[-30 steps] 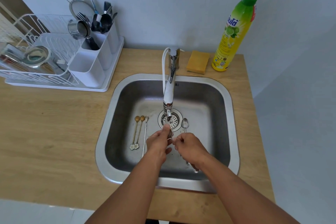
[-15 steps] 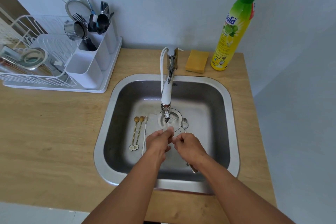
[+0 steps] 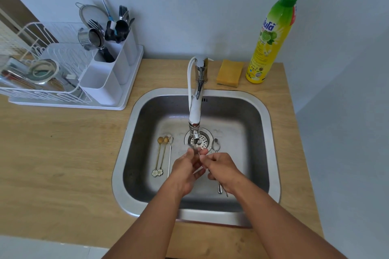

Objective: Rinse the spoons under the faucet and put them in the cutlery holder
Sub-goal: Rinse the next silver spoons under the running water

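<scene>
Both hands meet under the faucet [image 3: 196, 99] spout, over the sink [image 3: 261, 111] drain. My right hand [image 3: 221, 167] pinches a thin silver spoon whose handle end sticks out below the wrist. My left hand [image 3: 187, 167] rubs the spoon's upper part with its fingertips in the water stream. On the sink floor to the left lie two gold spoons with flower ends [image 3: 160, 156] and a long silver spoon [image 3: 170, 153]. Another silver spoon [image 3: 216, 145] lies right of the drain, partly under my right hand. The white cutlery holder [image 3: 105, 82] stands at the back left.
A white dish rack [image 3: 40, 73] with lids and a strainer sits left of the holder, whose back compartments hold forks and black utensils. A yellow sponge [image 3: 229, 72] and a tall dish soap bottle [image 3: 271, 38] stand behind the sink. Wooden counter surrounds the sink.
The hands have stayed under the spout, with small finger movements along the spoon. The view has shifted slightly.
</scene>
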`<state>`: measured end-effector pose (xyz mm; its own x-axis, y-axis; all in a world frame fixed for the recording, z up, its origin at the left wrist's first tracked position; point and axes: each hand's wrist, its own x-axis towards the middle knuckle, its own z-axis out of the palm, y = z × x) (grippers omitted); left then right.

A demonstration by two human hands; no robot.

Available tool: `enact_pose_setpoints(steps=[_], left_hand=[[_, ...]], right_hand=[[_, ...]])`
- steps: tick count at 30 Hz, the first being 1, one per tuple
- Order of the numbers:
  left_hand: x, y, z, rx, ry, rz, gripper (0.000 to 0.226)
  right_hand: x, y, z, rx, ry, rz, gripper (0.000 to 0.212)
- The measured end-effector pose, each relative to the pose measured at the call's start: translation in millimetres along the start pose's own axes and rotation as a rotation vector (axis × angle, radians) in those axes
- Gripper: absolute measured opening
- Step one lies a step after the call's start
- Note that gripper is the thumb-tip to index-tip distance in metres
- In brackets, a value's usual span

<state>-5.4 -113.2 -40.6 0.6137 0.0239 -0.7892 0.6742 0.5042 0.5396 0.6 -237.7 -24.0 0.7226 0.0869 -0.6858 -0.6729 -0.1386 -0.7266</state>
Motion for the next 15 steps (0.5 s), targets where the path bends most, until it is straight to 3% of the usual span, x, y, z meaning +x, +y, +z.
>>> enact_pose_setpoints(steps=[7,15], left_hand=[[-0.5,-7.8,-1.1,-0.039,-0.007,0.085,0.029],[1.0,2.0,2.6,0.056,0.134,-0.024,0.028]], right_hand=[[-0.7,3.4,-1.7,-0.237,0.076,-0.122,0.024],[-6.3,19.0,-2.3,-0.389,0.057,-0.196,0.025]])
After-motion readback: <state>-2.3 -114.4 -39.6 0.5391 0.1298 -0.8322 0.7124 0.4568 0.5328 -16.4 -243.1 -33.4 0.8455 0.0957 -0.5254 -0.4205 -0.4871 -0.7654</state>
